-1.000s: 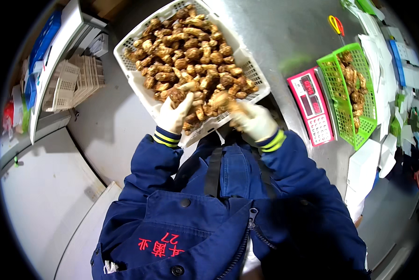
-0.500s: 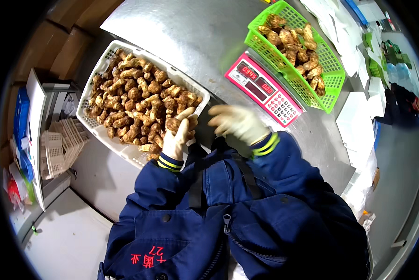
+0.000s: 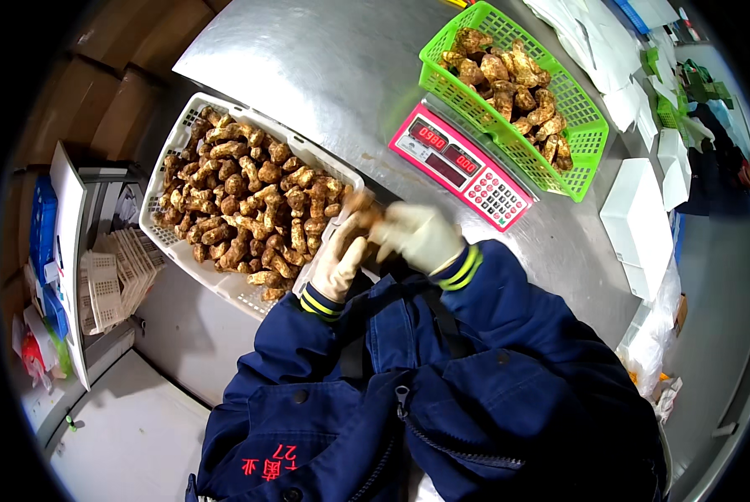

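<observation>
A brown mushroom (image 3: 362, 203), smeared by motion, is between my two white-gloved hands, beside the right edge of a white crate (image 3: 226, 282). My left hand (image 3: 341, 261) is closed around it from below. The curled fingers of my right hand (image 3: 417, 238) pinch it from the right, though blur hides their exact contact. Heaped in the crate are many brown and cream mushrooms (image 3: 250, 197) with thick stems. Farther right, a green basket (image 3: 588, 134) holding more mushrooms (image 3: 509, 79) rests on a pink-red digital scale (image 3: 461, 165) with lit red digits.
The crate and scale stand on a metal table (image 3: 325, 75). White foam boxes (image 3: 638, 226) and white sheets (image 3: 571, 42) line its right side. Pale plastic crates (image 3: 116, 280) are stacked at left, below cardboard boxes (image 3: 95, 105). A person in dark clothes (image 3: 718, 180) is at far right.
My hands have come together, and the mushroom from my left hand has moved up and right between them. The scale's digits have changed. The whole view has shifted slightly.
</observation>
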